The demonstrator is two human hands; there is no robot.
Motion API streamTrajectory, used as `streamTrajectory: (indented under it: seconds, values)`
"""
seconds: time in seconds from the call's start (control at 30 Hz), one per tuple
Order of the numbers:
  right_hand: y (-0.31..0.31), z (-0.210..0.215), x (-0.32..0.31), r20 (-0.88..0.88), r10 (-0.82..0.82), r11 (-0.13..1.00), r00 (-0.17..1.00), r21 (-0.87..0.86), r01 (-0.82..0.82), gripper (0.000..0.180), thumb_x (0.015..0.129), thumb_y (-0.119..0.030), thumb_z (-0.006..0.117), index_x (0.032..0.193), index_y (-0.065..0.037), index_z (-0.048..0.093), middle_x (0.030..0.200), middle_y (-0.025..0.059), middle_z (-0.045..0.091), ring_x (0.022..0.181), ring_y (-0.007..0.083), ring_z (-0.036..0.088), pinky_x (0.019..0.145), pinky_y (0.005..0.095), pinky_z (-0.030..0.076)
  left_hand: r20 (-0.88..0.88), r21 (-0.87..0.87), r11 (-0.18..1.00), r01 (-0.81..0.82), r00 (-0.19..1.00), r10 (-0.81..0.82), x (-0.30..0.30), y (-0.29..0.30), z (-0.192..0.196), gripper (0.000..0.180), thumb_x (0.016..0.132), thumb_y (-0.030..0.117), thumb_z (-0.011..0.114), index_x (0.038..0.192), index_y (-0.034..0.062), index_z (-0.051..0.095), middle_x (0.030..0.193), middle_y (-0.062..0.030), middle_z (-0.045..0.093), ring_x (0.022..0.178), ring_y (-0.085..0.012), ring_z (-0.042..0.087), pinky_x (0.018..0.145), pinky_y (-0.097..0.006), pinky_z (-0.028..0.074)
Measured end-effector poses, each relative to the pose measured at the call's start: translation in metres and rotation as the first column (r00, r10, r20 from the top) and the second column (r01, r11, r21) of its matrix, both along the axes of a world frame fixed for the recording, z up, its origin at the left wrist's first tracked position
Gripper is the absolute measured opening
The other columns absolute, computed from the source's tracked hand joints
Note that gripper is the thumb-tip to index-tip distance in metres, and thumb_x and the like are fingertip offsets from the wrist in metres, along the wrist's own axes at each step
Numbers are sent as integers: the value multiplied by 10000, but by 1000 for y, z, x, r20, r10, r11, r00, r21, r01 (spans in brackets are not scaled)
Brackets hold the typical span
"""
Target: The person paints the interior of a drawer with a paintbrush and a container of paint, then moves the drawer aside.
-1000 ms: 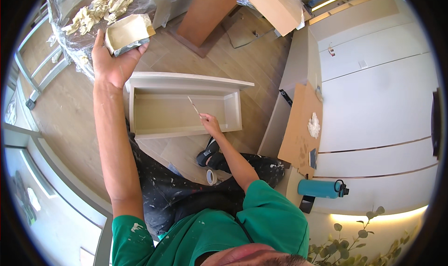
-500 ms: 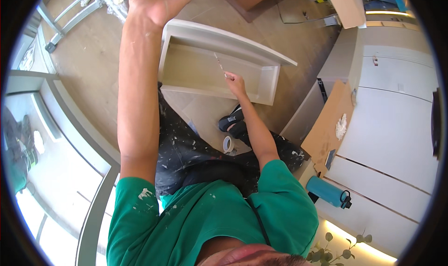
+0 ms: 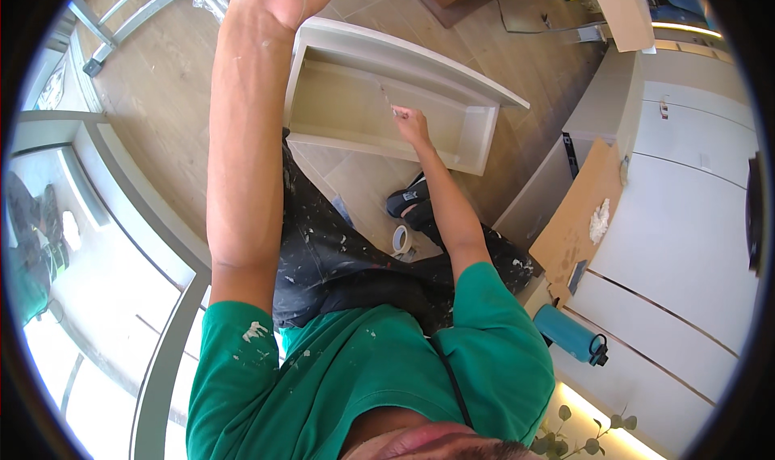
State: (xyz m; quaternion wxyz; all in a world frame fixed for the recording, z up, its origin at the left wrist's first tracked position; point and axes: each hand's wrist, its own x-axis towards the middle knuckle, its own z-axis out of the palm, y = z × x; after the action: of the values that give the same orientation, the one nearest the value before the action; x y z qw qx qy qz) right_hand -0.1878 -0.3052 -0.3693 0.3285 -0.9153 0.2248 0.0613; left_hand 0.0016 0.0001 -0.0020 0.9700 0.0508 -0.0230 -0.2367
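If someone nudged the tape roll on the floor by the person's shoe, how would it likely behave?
The tape roll lies flat on the tile, so it would probably slide, not roll. It looks like a thin hollow ring, likely light. Stood on edge, it would probably roll toward the black shoe.

A roll of tape (image 3: 400, 239) lies on the tiled floor (image 3: 355, 181) beside a pair of dark shoes (image 3: 409, 203), while a teal water bottle (image 3: 570, 335) rests on its side against white cabinet fronts (image 3: 686, 242). A sheet of brown cardboard (image 3: 575, 218) smeared with white paste leans nearby, and green plant leaves (image 3: 593, 428) show at the lower edge.
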Motion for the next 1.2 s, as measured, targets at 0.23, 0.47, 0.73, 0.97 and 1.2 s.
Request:
streamTrajectory:
  seconds: [0.23,0.47,0.73,0.97,1.2]
  values:
    - [-6,-9,13,-32,16,999,999,-45,-18,362,802,-271,666,1145,-207,764,768,143,705,673,221,655,664,347,507,-16,26,1000,-17,1000,17,-2,-3,4,569,1080,460,287,1405,26,458,1360,-184,543,1224,-334,540,1010,-525,465]
    - [-5,0,14,-129,-73,997,989,-25,70,381,769,-222,637,1122,-245,775,1018,179,740,921,328,718,825,380,555,-76,30,999,-30,997,32,-3,0,5,584,1076,472,303,1410,16,451,1365,-184,539,1227,-338,535,1018,-524,458]
    - [-6,2,19,-72,15,999,997,-43,-18,372,777,-227,641,1126,-249,771,1070,180,729,964,335,713,849,377,553,-43,31,999,-25,999,26,-2,-2,4,583,1075,477,301,1405,24,463,1367,-182,540,1227,-333,535,1015,-518,457]
    - [-3,15,28,-148,-30,1000,989,-7,29,362,785,-231,642,1122,-209,772,1097,180,727,996,336,709,860,372,551,-18,32,999,-23,1000,24,-2,1,4,595,1079,477,270,1417,22,452,1377,-188,534,1238,-337,529,1022,-523,451]
    - [-8,11,29,-113,6,999,994,-40,-10,352,794,-260,659,1120,-189,773,1102,184,725,1009,330,708,861,365,552,-21,30,999,-27,999,28,-3,-1,6,597,1080,474,264,1415,15,450,1378,-193,534,1244,-342,526,1029,-530,448]
